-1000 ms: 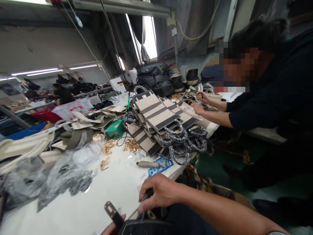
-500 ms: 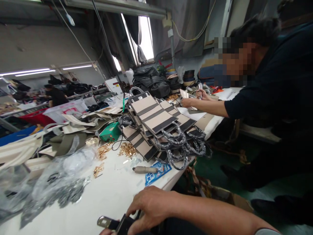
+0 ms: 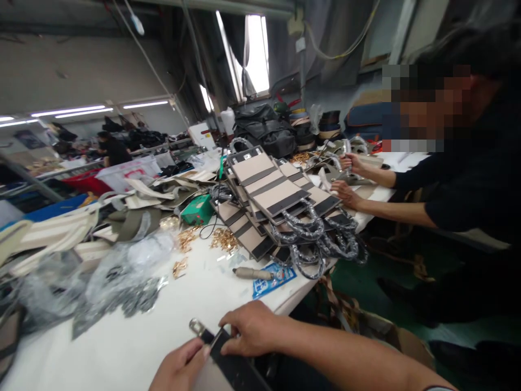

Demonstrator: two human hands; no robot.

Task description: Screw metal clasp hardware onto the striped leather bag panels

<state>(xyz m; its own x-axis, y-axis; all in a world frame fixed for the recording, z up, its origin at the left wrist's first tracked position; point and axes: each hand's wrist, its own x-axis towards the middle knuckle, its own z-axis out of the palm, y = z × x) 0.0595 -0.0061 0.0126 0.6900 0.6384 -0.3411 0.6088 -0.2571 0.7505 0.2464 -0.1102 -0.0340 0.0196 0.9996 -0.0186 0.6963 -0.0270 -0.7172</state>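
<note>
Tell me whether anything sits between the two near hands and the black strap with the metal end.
Nothing visible does: the left hand and right hand both already touch the black strap at the table edge.

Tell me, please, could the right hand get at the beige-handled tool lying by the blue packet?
Probably yes: the table between the right hand and the beige-handled tool is bare, though that hand now pinches the black strap.

Bright window (image 3: 257, 51), green floor (image 3: 366, 282)

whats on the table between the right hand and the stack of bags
In the head view, a grey-handled tool on a blue packet lies between the right hand and the stacked bags.
</note>
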